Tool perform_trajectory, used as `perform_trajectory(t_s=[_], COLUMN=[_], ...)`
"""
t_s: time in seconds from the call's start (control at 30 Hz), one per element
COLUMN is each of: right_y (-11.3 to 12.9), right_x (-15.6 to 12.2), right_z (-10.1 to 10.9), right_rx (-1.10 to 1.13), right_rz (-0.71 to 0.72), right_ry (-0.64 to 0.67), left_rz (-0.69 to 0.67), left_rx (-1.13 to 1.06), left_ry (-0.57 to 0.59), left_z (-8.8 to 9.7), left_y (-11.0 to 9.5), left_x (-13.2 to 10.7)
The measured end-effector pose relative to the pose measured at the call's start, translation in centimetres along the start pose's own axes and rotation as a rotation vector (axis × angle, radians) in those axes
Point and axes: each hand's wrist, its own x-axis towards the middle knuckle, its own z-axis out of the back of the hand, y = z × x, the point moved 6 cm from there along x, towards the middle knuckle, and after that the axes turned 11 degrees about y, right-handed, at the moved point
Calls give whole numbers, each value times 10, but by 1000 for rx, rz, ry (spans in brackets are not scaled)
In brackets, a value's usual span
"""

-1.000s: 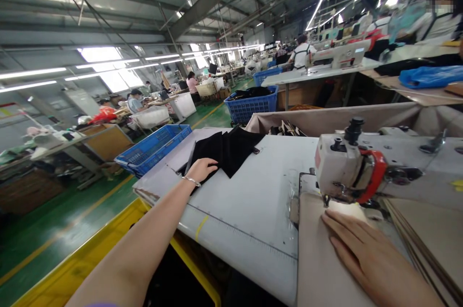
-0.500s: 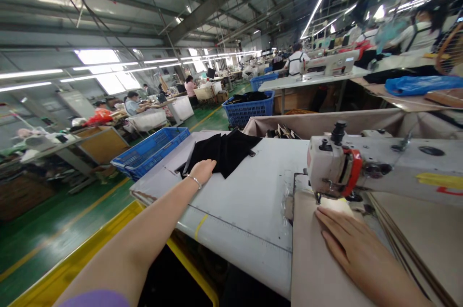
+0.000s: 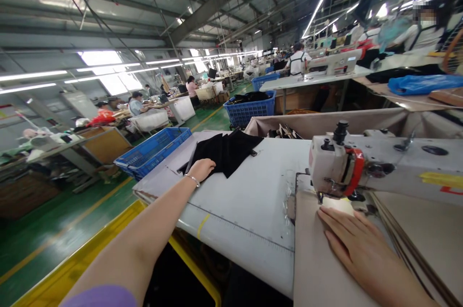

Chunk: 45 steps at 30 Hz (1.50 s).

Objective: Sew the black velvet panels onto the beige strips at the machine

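Black fabric pieces (image 3: 231, 150) lie folded over each other on the far left of the white sewing table (image 3: 249, 205). My left hand (image 3: 201, 170) is at their near edge, fingers curled and closed on the cloth; the fingertips are partly hidden. Under the head of the sewing machine (image 3: 333, 164) lies a flat beige panel (image 3: 311, 254). My right hand (image 3: 356, 237) rests palm down on that panel, its fingers stretched out. A pale yellowish piece (image 3: 338, 204) shows just beyond my right fingertips, beside the needle area.
Left of the table stands a blue crate (image 3: 152, 152); a yellow bin (image 3: 90, 258) sits below my left arm. Behind the table is a fabric-lined bin (image 3: 307, 121). Another blue crate (image 3: 249, 111) holds dark material. Several people work at distant machines.
The view has shifted very slightly. My left hand sits a touch farther left against the black fabric; my right hand still lies flat on the panel.
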Motion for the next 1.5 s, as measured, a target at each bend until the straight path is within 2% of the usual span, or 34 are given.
perform_trajectory(t_s=[0.13, 0.33, 0.4, 0.47, 0.6, 0.67, 0.7, 0.77, 0.8, 0.87, 0.9, 0.93, 0.97, 1.0, 1.07, 1.13, 1.17, 1.27, 1.4, 1.5], right_y=[-2, -3, -1, 0, 1, -1, -2, -1, 0, 3, 3, 4, 4, 5, 5, 6, 6, 6, 6, 5], right_x=[0, 0, 0, 0, 0, 1, 1, 2, 3, 4, 4, 5, 5, 5, 6, 6, 6, 6, 6, 6], right_z=[-2, -1, 1, 3, 6, 7, 8, 10, 11, 14, 16, 17, 19, 20, 22, 24, 25, 27, 30, 30], right_rx=[8, 10, 15, 20, 31, 44, 49, 54, 53, 54, 56, 61, 66, 73, 84, 89, 91, 103, 134, 143], right_rz=[3, -3, 3, 4, -6, -46, -67, -83, -77, -66, -69, -74, -79, -83, -86, -85, -88, -105, -128, -132], right_ry=[10, 12, 7, 10, 6, -19, -26, -17, -2, 26, 33, 37, 36, 33, 19, 15, 17, 43, 75, 85], left_rz=[53, 263, 308, 329, 306, 262, 212, 14, -145, -483, -583, -619, -582, -485, -266, -147, -137, -222, -472, -463], left_rx=[-20, -68, -84, -94, -91, -94, -119, -260, -371, -533, -564, -563, -540, -508, -450, -446, -460, -511, -622, -673], left_ry=[-5, -17, -8, -32, -202, -293, -319, -289, -177, 162, 230, 229, 164, 63, -80, -95, -82, -26, 37, 20], left_z=[9, 7, 14, 33, 102, 129, 135, 128, 114, 73, 57, 44, 34, 27, 18, 13, 13, 15, 19, 17], left_y=[-3, -23, -29, -31, -35, -51, -67, -114, -144, -207, -231, -246, -253, -253, -242, -232, -230, -241, -286, -312], left_x=[0, 15, 20, 20, -4, -27, -41, -67, -78, -98, -104, -102, -94, -82, -52, -27, -19, -16, -34, -34])
